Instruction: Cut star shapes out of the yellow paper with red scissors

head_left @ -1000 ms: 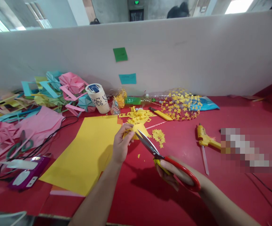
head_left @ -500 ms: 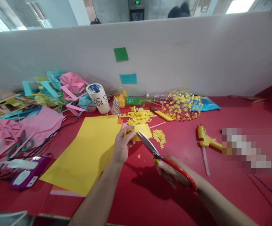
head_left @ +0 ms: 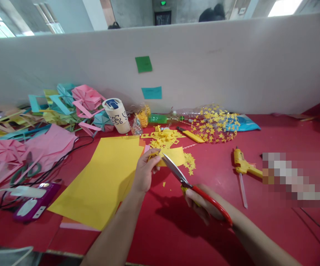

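Note:
My left hand (head_left: 145, 170) pinches a small yellow paper piece (head_left: 176, 156) near the middle of the red table. Red-handled scissors (head_left: 186, 181) are held in my right hand (head_left: 201, 202), their tips by the paper close to my left fingertips. Just beyond the paper lie yellow punched strips and scraps (head_left: 164, 137). Small yellow stars (head_left: 190, 163) form a little pile, partly covered by the paper's right end. Large yellow sheets (head_left: 101, 177) lie to the left of my left hand.
A yellow glue gun (head_left: 241, 161) lies at right. Behind are a yellow cutter (head_left: 193, 136), a green bottle (head_left: 158, 118), a star-covered bottle (head_left: 215, 123) and a white cup (head_left: 117, 116). Folded paper (head_left: 86, 98), a purple power strip (head_left: 36, 201) and cables are at left.
The yellow paper in my left hand has turned and shifted right, now reaching over part of the star pile. The scissors stay nearly in place. The view has shifted slightly.

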Available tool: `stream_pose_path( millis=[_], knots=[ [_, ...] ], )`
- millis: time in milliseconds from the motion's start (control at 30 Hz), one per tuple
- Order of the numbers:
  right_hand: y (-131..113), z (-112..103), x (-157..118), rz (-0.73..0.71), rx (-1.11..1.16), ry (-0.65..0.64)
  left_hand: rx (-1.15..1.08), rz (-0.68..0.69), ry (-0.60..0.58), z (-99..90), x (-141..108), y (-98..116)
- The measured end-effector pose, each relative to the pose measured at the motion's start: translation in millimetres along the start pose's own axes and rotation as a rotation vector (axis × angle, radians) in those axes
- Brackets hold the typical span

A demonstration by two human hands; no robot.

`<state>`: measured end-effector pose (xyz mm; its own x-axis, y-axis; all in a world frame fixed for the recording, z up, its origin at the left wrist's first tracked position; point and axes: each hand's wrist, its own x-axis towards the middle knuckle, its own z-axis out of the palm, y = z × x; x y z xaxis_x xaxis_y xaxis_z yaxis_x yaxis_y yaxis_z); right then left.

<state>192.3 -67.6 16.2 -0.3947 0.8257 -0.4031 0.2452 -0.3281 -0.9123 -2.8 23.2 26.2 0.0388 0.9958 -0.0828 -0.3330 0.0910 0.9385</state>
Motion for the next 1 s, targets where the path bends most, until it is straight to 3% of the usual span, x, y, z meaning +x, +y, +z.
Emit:
stream_pose_path(
  millis=[467,1000],
  knots=[
    [-9,-4,-7,0.019,-0.068,0.013,-0.032,-0.091,-0.053,-4.2,2,4],
    [-10,-6,-6,0.049,-0.084,0.031,0.061,-0.088,0.001,1.7,0,14]
  ],
)
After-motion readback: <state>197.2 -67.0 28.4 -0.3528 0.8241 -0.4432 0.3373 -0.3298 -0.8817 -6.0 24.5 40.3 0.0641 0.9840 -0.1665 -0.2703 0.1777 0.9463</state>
